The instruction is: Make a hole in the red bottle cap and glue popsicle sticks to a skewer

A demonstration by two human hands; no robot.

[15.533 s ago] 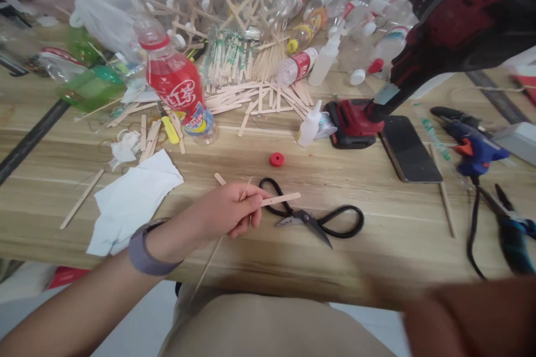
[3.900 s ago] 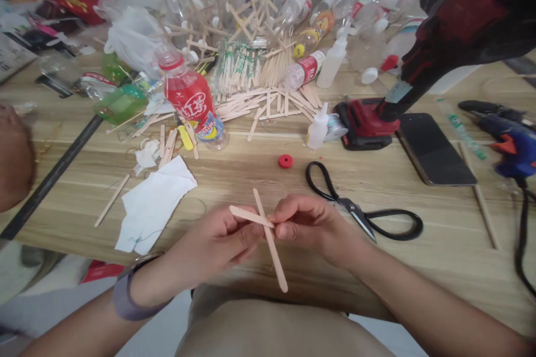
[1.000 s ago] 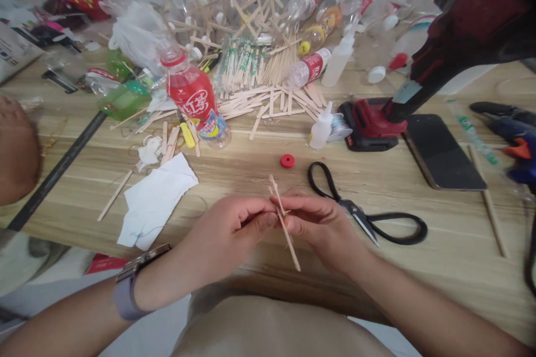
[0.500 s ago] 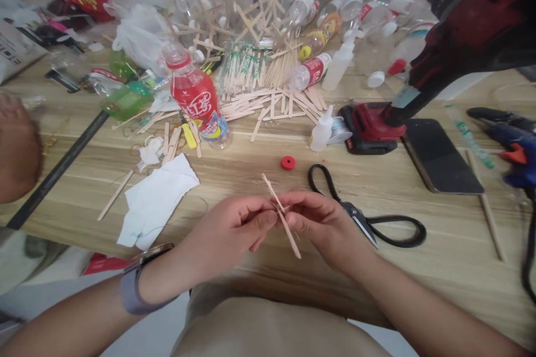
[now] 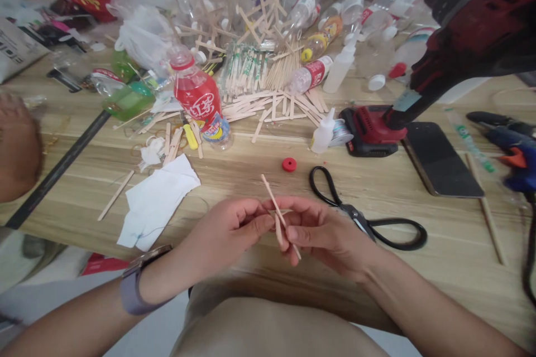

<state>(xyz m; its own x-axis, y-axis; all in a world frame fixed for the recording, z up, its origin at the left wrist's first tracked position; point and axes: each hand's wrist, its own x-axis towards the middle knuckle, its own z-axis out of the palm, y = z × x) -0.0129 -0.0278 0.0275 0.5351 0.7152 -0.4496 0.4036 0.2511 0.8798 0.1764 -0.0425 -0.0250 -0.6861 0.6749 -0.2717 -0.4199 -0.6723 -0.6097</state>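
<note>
Two wooden craft sticks cross between my hands just above the table's front edge. The longer craft stick (image 5: 272,195) slants from upper left to lower right, and my right hand (image 5: 320,231) pinches its lower part between thumb and fingers. My left hand (image 5: 247,223) is closed at the crossing, thumb against a second, shorter-looking stick (image 5: 278,228). Fingers partly cover where the sticks meet, so I cannot tell whether they are joined. Black-handled scissors (image 5: 355,215) lie just beyond my right hand. A red bottle cap (image 5: 288,164) with a hole sits ahead of the sticks.
A red drink bottle (image 5: 201,97) stands ahead-left, near white paper (image 5: 161,201). Loose craft sticks (image 5: 251,103) and plastic bottles fill the back. To the right are a red-black power tool (image 5: 374,131), a phone (image 5: 441,159) and a glue gun (image 5: 508,145). Another person's hand (image 5: 19,148) rests at far left.
My right hand's fingers have shifted down along the long stick, with the thumb now over its lower part. The second stick now shows more plainly, pointing downward between my hands.
</note>
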